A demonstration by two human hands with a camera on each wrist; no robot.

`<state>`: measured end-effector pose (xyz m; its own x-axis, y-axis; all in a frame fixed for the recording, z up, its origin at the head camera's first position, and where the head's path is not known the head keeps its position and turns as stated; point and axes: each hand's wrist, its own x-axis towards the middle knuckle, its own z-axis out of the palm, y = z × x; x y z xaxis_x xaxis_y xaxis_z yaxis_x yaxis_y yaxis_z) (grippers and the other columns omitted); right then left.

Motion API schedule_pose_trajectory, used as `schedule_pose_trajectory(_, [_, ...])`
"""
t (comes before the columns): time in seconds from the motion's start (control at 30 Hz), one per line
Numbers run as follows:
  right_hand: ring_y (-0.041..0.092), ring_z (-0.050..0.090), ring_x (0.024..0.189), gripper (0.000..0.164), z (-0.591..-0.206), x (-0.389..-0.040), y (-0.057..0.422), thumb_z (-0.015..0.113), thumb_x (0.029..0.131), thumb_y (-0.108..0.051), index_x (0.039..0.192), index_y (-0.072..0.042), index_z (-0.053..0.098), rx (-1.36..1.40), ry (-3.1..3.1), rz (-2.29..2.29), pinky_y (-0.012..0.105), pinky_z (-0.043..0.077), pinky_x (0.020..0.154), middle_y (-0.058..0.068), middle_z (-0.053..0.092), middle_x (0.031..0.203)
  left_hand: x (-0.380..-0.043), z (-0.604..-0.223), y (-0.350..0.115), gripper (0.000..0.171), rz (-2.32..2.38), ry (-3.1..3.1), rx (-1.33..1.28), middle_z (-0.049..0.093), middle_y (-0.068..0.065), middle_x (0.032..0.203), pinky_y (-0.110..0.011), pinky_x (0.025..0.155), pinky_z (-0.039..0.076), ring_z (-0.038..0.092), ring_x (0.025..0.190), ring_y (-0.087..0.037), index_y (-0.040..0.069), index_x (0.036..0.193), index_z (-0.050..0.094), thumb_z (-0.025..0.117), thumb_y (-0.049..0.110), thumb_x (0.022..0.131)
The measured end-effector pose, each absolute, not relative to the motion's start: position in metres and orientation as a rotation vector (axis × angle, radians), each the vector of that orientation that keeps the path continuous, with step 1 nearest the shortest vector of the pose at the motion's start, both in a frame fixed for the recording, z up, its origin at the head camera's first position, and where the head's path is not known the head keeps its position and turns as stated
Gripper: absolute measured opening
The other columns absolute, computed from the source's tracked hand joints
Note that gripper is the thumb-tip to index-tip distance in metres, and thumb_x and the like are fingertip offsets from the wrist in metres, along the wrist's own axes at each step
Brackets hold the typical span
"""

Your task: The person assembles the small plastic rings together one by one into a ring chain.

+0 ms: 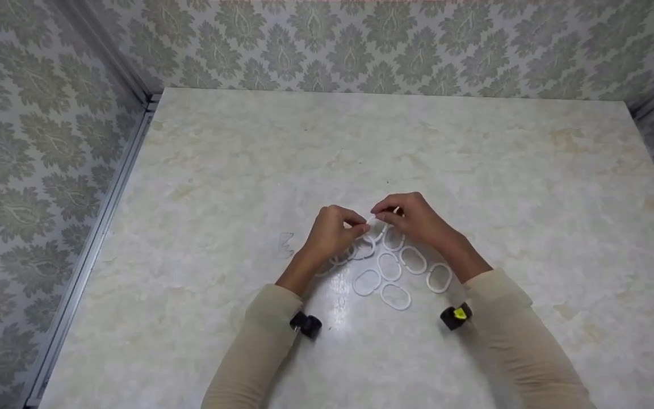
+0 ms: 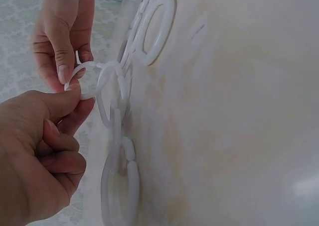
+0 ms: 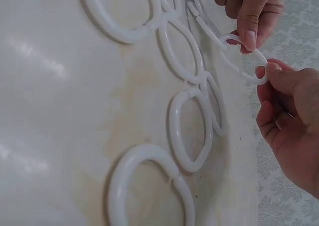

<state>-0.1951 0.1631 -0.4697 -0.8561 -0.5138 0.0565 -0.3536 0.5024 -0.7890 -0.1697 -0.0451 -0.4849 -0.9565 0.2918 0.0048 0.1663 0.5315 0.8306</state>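
Both hands meet above the middle of a pale marble table (image 1: 474,170) and pinch one small white plastic ring (image 1: 373,221) between them. My left hand (image 1: 363,228) holds it with thumb and forefinger; my right hand (image 1: 382,215) grips its other side. In the left wrist view the left hand's (image 2: 72,89) thumb presses the ring (image 2: 89,63) opposite the right hand (image 2: 66,75). The ring (image 3: 260,80) links to a chain of white oval rings (image 3: 172,121) lying on the table, seen between the right hand (image 3: 269,75) and the left hand (image 3: 248,41).
Several more white oval rings (image 1: 382,294) lie just in front of the hands. A small clear scrap (image 1: 285,244) sits left of the left hand. Patterned walls (image 1: 327,45) close the table at back and sides, with a metal rail (image 1: 105,216) along the left edge.
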Motion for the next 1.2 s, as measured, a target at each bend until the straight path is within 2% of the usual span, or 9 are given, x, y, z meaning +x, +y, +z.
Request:
schedule_pose_trajectory(0.23, [0.022,0.066,0.093,0.018,-0.473,-0.201,0.175,0.063,0.099,-0.006,0.112,-0.001,0.075,-0.665,2.564,-1.238,0.021,0.05,0.078,0.016,0.076,0.109,-0.17,-0.486,-0.045,0.01,1.412,2.63,0.373,0.081,-0.009,0.093,-0.037,0.086,0.058,0.074,0.096,-0.024,0.004,0.093,0.082,0.075,0.011,0.091])
schedule_pose_trajectory(0.47, [0.017,0.061,0.088,0.014,-0.48,-0.206,0.184,0.07,0.094,-0.003,0.105,-0.007,0.078,-0.743,2.501,-1.07,0.025,0.049,0.077,0.012,0.071,0.1,-0.168,-0.486,-0.046,0.011,1.431,2.62,0.345,0.081,-0.008,0.094,-0.037,0.085,0.058,0.074,0.095,-0.024,0.005,0.094,0.082,0.075,0.013,0.092])
schedule_pose_trajectory(0.73, [0.014,0.052,0.086,0.005,-0.481,-0.209,0.179,0.074,0.091,-0.008,0.091,-0.01,0.078,-0.873,2.446,-0.96,0.026,0.043,0.075,0.007,0.063,0.096,-0.167,-0.486,-0.045,0.011,1.435,2.596,0.297,0.08,-0.007,0.094,-0.034,0.082,0.056,0.072,0.093,-0.022,0.006,0.093,0.082,0.075,0.014,0.092])
schedule_pose_trajectory(0.97, [0.019,0.061,0.09,0.006,-0.484,-0.215,0.19,0.074,0.092,-0.009,0.094,-0.009,0.079,-0.783,2.539,-0.961,0.026,0.047,0.079,0.009,0.065,0.096,-0.167,-0.486,-0.045,0.011,1.421,2.599,0.283,0.08,-0.007,0.094,-0.034,0.083,0.056,0.072,0.092,-0.021,0.006,0.094,0.082,0.074,0.014,0.093])
schedule_pose_trajectory(1.2, [0.025,0.063,0.09,0.006,-0.482,-0.219,0.203,0.07,0.095,-0.008,0.098,-0.006,0.075,-0.649,2.696,-0.82,0.037,0.05,0.081,0.012,0.065,0.096,-0.167,-0.487,-0.046,0.01,1.432,2.593,0.295,0.08,-0.009,0.094,-0.033,0.081,0.056,0.072,0.091,-0.021,0.005,0.095,0.081,0.074,0.012,0.092])
